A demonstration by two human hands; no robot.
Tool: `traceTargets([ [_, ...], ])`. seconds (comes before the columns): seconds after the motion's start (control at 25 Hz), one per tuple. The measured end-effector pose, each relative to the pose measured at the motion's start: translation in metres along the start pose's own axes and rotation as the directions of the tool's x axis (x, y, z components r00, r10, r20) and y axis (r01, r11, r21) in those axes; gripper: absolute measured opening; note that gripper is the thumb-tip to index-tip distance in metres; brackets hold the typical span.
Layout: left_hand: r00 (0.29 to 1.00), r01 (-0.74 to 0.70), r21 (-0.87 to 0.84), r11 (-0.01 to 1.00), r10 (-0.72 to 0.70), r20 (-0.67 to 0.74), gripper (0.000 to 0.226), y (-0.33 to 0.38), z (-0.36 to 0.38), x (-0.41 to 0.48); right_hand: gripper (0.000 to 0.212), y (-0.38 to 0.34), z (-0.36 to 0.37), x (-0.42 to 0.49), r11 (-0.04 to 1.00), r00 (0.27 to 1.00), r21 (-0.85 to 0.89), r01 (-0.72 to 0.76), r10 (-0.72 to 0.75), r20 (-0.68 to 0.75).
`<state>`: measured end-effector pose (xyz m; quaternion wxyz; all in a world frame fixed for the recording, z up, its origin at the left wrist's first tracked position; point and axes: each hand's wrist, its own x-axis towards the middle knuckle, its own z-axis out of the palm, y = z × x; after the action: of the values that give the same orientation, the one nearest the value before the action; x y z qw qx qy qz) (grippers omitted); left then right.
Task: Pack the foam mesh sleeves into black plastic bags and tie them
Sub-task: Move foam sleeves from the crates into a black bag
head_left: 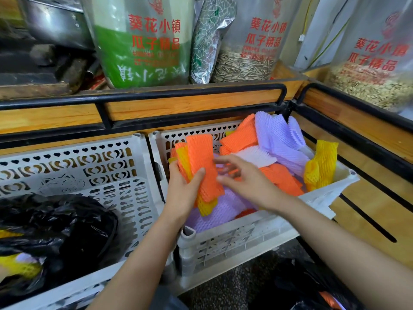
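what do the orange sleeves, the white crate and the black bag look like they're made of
Orange sleeves, held in the left hand: soft foam mesh, matte, judging by the netted, puffy texture.
White crate: rigid moulded plastic, dull and scuffed, with cut-out holes.
Black bag: thin plastic film, glossy, crinkled with bright highlights.

One head-worn wide-angle view, looking forward and steeply down, close over two white crates [143, 198] with shelved seed bags [143, 41] filling the top.
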<state>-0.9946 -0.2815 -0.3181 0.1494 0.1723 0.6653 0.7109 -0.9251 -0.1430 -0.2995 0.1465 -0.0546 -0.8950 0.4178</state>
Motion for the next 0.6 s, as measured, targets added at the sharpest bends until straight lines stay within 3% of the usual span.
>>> traceTargets([
  [0.08,1.0,-0.001,0.053,0.999,0.001,0.008,0.04,-0.002,0.0,0.001,0.064,0.036,-0.029,0.009,0.969,0.996,-0.23,-0.089,0.082,-0.04],
  [0.16,1.0,0.002,0.065,0.998,-0.002,0.011,0.04,-0.003,0.0,0.001,0.095,0.071,-0.05,0.011,0.826,0.966,-0.533,-0.186,0.254,0.056],
  [0.24,1.0,-0.001,0.077,0.997,-0.001,0.017,0.041,-0.004,-0.001,0.001,0.109,0.092,-0.06,0.011,0.707,0.921,-0.667,-0.235,0.382,0.08],
  [0.32,1.0,0.0,0.088,0.996,-0.001,0.018,0.041,-0.005,-0.001,0.002,0.104,0.103,-0.062,0.019,0.708,0.937,-0.671,-0.22,0.344,0.056],
  [0.48,1.0,-0.003,0.089,0.996,0.002,0.015,0.039,-0.007,-0.001,0.003,0.054,0.105,-0.058,0.04,0.777,0.989,-0.617,-0.125,0.151,-0.011],
  [0.6,1.0,-0.008,0.082,0.997,0.008,0.004,0.036,-0.007,-0.002,0.004,0.039,0.087,-0.054,0.041,0.791,0.983,-0.586,-0.176,0.112,-0.145],
])
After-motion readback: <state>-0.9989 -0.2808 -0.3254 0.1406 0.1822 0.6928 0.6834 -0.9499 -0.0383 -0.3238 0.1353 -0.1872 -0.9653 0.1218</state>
